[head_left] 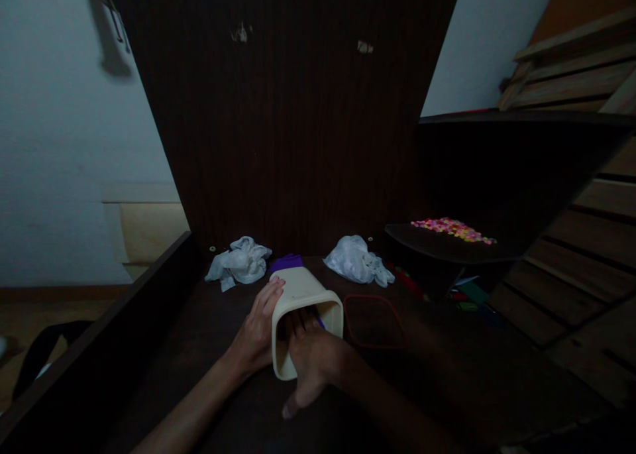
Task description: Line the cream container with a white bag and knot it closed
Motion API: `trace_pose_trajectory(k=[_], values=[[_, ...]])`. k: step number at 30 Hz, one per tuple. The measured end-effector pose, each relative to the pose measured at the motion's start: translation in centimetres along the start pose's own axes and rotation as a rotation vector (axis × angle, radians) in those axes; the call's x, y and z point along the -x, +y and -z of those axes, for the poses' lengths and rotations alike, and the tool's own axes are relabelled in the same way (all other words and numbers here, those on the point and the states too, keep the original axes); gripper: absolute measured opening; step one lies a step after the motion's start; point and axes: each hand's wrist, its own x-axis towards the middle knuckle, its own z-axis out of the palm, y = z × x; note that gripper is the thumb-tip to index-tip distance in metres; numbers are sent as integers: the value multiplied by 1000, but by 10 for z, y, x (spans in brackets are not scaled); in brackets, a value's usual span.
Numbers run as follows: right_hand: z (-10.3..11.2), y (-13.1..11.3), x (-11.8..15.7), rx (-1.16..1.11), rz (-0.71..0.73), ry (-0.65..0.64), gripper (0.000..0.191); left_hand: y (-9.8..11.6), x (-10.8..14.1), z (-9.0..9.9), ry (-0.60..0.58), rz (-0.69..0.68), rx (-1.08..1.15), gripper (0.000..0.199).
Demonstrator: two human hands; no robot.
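Observation:
A cream plastic container lies tilted on its side on the dark wooden surface, its mouth facing me. My left hand is wrapped round its left side. My right hand reaches into the mouth with fingers stretched inward and thumb apart, outside the rim. A bit of something blue-purple shows inside beside those fingers; the fingertips are hidden. Behind the container lies a purple item, partly covered by it. To the right rests a thin reddish-brown rounded frame, perhaps a lid.
Crumpled whitish plastic bags lie at the back, one on the left and one on the right. A curved dark shelf carries many small pink and yellow pieces. A raised wooden edge runs along the left.

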Motion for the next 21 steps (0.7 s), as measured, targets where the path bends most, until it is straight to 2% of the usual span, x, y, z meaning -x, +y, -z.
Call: trace_pose_trajectory(k=[2,4,6,8,10,13,15,18,21], values=[[8,2,-8,-4,153,-103,106,0,0,0,16,-16,-2,82],[8,-2,-12,-2,240,-123,101,-1,0,-1,28,-13,-6,82],[-2,-11,-12,10,209,4,90,-2,1,-1,37,-3,-2,81],[-20,-21,-5,29,38,211,66,-3,2,0,40,10,17,80],[-39,-27,7,43,-41,253,48,-5,4,0,38,23,46,80],[-63,-20,29,72,143,378,45,-7,6,0,45,34,70,82],[-71,-7,41,96,214,451,43,-8,6,0,46,37,63,85],[-69,10,49,84,121,424,43,-6,4,-1,35,48,33,88],[-44,17,45,22,40,270,48,-3,2,0,29,29,22,89]])
